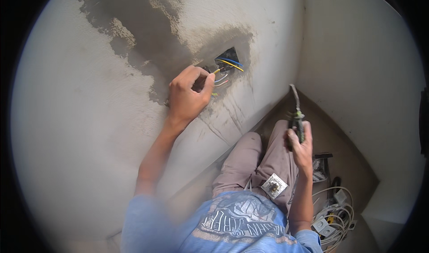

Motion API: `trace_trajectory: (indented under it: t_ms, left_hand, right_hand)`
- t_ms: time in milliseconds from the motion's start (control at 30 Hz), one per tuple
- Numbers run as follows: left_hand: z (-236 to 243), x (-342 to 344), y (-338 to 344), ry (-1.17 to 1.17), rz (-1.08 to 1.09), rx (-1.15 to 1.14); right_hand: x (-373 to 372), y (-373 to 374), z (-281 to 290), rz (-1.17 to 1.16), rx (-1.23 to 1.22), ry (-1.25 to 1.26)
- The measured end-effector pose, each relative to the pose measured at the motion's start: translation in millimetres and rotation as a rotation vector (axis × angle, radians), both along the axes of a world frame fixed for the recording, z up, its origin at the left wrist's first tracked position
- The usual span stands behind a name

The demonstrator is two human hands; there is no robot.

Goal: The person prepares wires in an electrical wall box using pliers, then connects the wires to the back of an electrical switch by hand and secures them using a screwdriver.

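Note:
A dark square box opening (228,56) sits in the grey-plastered wall, with several wires coming out of it. Beside its lower left edge, my left hand (190,90) has thumb and forefinger pinched on a yellow wire (217,71). A blue wire (233,62) and another yellow wire (232,66) cross the opening, while pale wires (220,80) hang just below. Away from the wall, over my knee, my right hand (302,143) grips a tool with a green and black handle (296,121); its long grey tip points up. Motion blur hides the tool's exact kind.
A white square switch or socket insert (274,186) lies on my thigh. On the floor at my right are coiled pale cable (342,224), a white double socket (323,227) and a clear plastic bag (319,169). Two walls meet in a corner ahead on the right.

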State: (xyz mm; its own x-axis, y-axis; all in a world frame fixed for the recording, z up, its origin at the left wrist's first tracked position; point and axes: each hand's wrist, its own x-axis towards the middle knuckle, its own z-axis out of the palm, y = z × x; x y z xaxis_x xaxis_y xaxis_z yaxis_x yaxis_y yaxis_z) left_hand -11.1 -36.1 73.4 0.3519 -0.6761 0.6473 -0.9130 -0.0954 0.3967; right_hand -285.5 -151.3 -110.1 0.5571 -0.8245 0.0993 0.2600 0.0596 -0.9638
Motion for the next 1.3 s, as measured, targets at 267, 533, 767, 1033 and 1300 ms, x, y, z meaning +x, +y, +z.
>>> trace_trajectory:
  t_ms: [267,533,767,1033,1300]
  left_hand:
    - [-5,-1,-2,-0.011,-0.059,-0.094]
    - [-9,1,4,0.065,-0.12,-0.109]
    - [-14,2,4,0.176,-0.152,-0.139]
    - [-14,5,4,0.16,-0.173,-0.142]
    - [-12,4,4,0.205,-0.198,-0.136]
  right_hand:
    - [64,4,60,0.565,0.421,-0.332]
    - [104,17,69,0.336,-0.028,-0.139]
    - [127,28,84,0.031,-0.467,-0.019]
    - [138,32,84,-0.013,-0.532,-0.033]
    - [137,29,86,-0.185,-0.808,0.18]
